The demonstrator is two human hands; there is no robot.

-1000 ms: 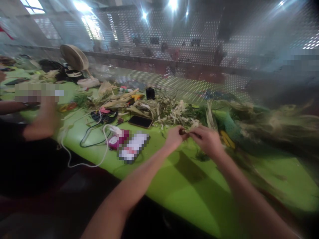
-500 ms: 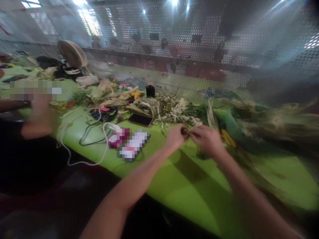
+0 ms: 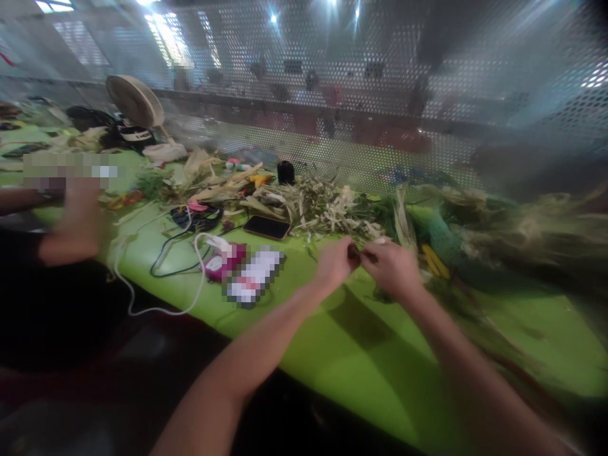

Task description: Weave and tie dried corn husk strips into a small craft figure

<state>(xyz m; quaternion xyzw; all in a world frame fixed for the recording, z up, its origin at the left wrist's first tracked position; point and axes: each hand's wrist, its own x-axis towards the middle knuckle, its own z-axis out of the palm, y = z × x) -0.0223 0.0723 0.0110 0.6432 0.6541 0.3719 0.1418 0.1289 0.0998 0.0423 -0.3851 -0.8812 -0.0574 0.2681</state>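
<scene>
Over the green table (image 3: 332,367), my left hand (image 3: 337,258) is closed in a pinch, and something small and dark shows at its fingertips. My right hand (image 3: 390,265) meets it there, its fingers also pressed together. What either one grips is too small and blurred to name. Just behind both hands lies a heap of pale dried husks (image 3: 339,212). A dark phone (image 3: 266,227) lies left of the heap. Nearer the front edge is a blurred-out flat device (image 3: 255,277) beside a magenta power strip (image 3: 225,261).
A white cable (image 3: 161,311) loops over the front edge. Another person's arm (image 3: 76,228) is at the left. Behind stand a fan (image 3: 135,101) and a black spool (image 3: 285,172). Yellow pieces (image 3: 436,261) and blurred husks (image 3: 536,228) lie right, before a perforated screen (image 3: 304,114).
My right hand's fingers have shifted slightly and bunch closer to my left hand. The left hand stays nearly in place. The view has moved very little.
</scene>
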